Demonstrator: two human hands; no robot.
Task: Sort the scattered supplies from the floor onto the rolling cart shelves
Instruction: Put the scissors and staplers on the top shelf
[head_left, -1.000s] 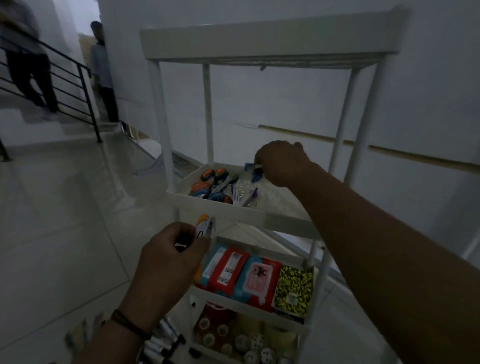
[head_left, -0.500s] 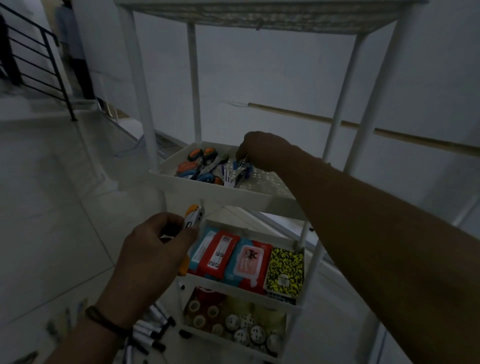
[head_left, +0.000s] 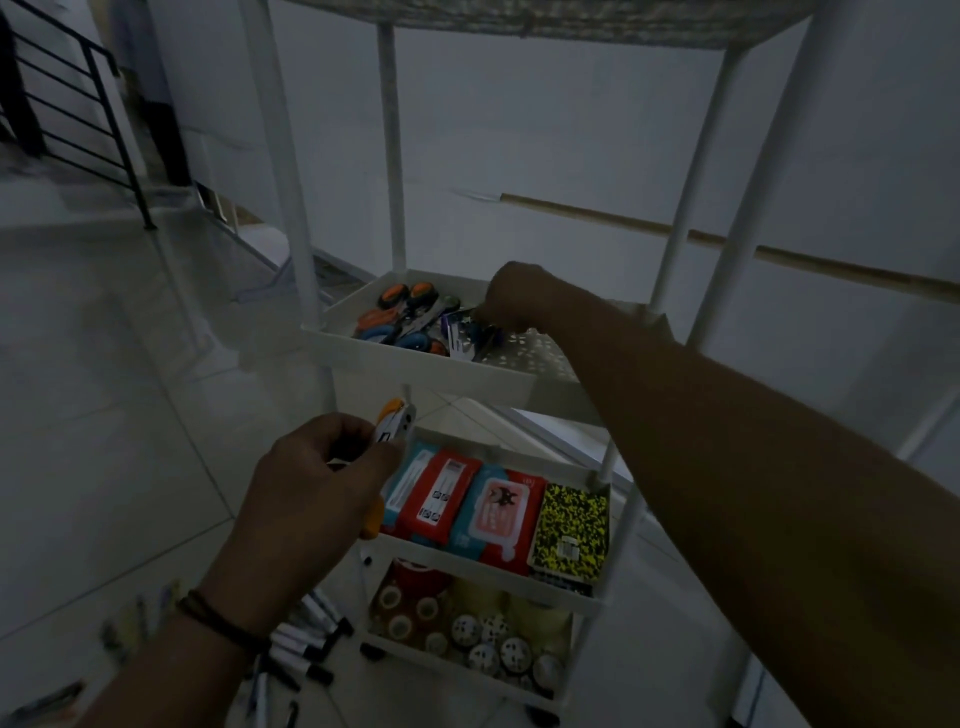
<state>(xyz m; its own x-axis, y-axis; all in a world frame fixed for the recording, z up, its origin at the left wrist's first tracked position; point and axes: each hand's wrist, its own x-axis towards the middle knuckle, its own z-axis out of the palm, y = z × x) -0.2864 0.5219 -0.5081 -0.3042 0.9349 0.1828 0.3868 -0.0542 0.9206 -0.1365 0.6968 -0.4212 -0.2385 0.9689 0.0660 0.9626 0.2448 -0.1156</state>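
Note:
A white rolling cart (head_left: 431, 366) stands in front of me with several shelves. My right hand (head_left: 519, 299) reaches into its second shelf, fingers curled over a small blue stapler (head_left: 470, 338) that lies beside several orange and blue scissors (head_left: 400, 322). My left hand (head_left: 317, 488) is in front of the cart, below that shelf, and grips an orange and white stapler (head_left: 392, 426). The shelf below carries wet-wipe packs (head_left: 467, 499) and a yellow-black notebook (head_left: 571, 525). Tape rolls (head_left: 467, 623) fill the lowest shelf.
White markers with black caps (head_left: 306, 649) and other pens lie scattered on the tiled floor at the lower left. A black stair railing (head_left: 78, 93) and a standing person (head_left: 156, 104) are at the far left. A white wall runs behind the cart.
My right hand has lowered the blue stapler from above the shelf to the shelf beside the scissors. The view has tilted down. My left hand still holds the orange stapler.

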